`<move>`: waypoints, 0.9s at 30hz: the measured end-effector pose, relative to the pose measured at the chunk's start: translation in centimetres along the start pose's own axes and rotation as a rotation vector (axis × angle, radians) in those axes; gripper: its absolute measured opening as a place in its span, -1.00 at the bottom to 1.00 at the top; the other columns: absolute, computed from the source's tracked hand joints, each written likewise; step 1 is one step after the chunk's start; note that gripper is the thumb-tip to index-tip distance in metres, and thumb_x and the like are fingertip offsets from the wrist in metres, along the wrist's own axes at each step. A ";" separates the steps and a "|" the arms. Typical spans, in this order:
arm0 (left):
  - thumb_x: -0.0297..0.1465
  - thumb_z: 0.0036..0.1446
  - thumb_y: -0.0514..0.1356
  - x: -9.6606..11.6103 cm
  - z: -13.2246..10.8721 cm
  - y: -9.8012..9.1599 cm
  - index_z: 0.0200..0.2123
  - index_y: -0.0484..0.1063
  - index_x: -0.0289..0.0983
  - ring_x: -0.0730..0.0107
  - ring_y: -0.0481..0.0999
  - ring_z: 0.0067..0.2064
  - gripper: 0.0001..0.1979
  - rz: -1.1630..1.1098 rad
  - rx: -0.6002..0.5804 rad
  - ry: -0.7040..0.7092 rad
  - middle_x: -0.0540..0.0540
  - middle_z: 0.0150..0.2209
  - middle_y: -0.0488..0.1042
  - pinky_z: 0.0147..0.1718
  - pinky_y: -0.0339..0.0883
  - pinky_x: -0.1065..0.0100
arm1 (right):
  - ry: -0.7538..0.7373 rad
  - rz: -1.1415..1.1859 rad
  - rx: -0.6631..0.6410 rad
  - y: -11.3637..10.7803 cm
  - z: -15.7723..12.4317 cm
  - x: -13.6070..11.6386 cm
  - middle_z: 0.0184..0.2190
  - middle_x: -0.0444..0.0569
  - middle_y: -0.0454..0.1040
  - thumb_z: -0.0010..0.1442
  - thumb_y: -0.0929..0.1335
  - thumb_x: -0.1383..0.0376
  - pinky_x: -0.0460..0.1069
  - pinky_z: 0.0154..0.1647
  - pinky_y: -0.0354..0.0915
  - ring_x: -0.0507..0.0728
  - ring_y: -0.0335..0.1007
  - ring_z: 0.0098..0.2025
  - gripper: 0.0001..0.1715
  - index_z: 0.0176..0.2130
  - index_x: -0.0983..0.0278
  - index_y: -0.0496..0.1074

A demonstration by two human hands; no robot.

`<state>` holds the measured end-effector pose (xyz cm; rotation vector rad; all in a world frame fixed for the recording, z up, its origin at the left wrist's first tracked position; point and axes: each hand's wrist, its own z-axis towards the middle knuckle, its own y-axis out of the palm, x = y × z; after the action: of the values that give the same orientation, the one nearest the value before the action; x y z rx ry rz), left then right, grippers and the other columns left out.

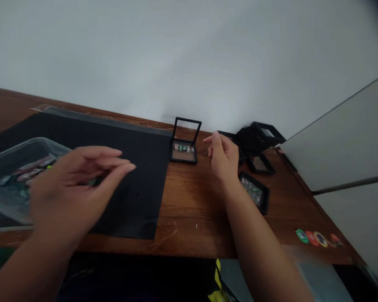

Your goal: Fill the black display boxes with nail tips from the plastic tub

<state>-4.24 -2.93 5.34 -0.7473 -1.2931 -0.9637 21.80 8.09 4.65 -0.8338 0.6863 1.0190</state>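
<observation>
My left hand point(78, 184) hovers over the black mat point(135, 167), fingers together and stretched to the right, beside a clear plastic tub point(15, 167) of small coloured pieces; whether it holds anything is hidden. My right hand point(223, 157) is raised over the wooden table point(192, 209) with fingers loosely curled, just right of an open black display case point(185, 144) holding a row of small stones. A second black case point(255, 191) with stones lies right of my right wrist.
More black frames point(260, 140) are piled at the back against the white wall. A grey panel point(343, 142) stands on the right. Round coloured stickers point(315, 238) sit near the table's front right edge.
</observation>
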 end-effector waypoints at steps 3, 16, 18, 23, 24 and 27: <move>-0.39 -0.14 0.57 0.1 0.0 3.2 -0.31 0.60 -0.18 0.48 0.64 -0.43 -0.69 -0.055 -0.048 -0.036 0.11 -0.45 0.65 -0.40 0.58 0.53 | 0.007 -0.022 -0.082 0.3 -0.4 0.0 -0.61 -0.19 0.25 0.36 0.34 -0.03 -0.03 -0.45 0.08 0.01 0.13 -0.52 -0.52 -0.42 0.23 0.49; -0.54 -0.16 0.56 -1.3 0.4 6.9 -0.36 0.58 -0.30 0.45 0.71 -0.33 -0.72 -0.599 -0.220 -0.449 -0.05 -0.35 0.72 -0.25 0.64 0.49 | -0.099 0.107 -0.393 1.3 -2.8 -2.7 -0.56 -0.18 0.39 0.26 0.46 0.11 -0.05 -0.46 0.19 0.00 0.24 -0.52 -0.74 -0.32 0.26 0.54; -0.53 -0.11 0.54 -1.5 0.2 7.0 -0.35 0.58 -0.29 0.44 0.71 -0.29 -0.75 -0.543 -0.221 -0.372 -0.05 -0.34 0.72 -0.21 0.63 0.48 | -0.088 0.195 -0.433 1.4 -3.0 -3.1 -0.59 -0.21 0.35 0.22 0.49 0.16 -0.06 -0.50 0.15 -0.02 0.19 -0.55 -0.79 -0.29 0.27 0.56; -0.52 -0.01 0.50 -1.6 -0.3 7.0 -0.40 0.58 -0.26 0.43 0.72 -0.23 -0.83 -0.422 -0.188 -0.178 -0.02 -0.30 0.73 -0.16 0.61 0.49 | 0.010 0.340 -0.455 2.1 -3.5 -3.1 -0.64 -0.25 0.30 0.16 0.52 0.22 -0.08 -0.53 0.12 -0.05 0.13 -0.58 -0.84 -0.29 0.27 0.60; -0.52 -0.01 0.49 -1.5 -0.4 7.0 -0.42 0.58 -0.26 0.42 0.72 -0.22 -0.84 -0.398 -0.176 -0.147 -0.01 -0.29 0.73 -0.15 0.61 0.49 | 0.028 0.349 -0.451 2.2 -3.5 -3.0 -0.64 -0.25 0.30 0.15 0.52 0.22 -0.08 -0.52 0.13 -0.05 0.13 -0.58 -0.84 -0.30 0.27 0.61; -0.53 -0.05 0.50 -1.2 -0.7 7.0 -0.44 0.58 -0.24 0.40 0.73 -0.21 -0.82 -0.342 -0.136 -0.095 -0.01 -0.30 0.73 -0.12 0.61 0.46 | 0.040 0.353 -0.444 2.3 -3.6 -2.9 -0.64 -0.25 0.29 0.13 0.54 0.23 -0.08 -0.52 0.13 -0.05 0.12 -0.57 -0.86 -0.31 0.26 0.63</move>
<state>2.30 -0.34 4.51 -0.6948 -1.4789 -1.3142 18.21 4.38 4.52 -1.1441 0.6642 1.5103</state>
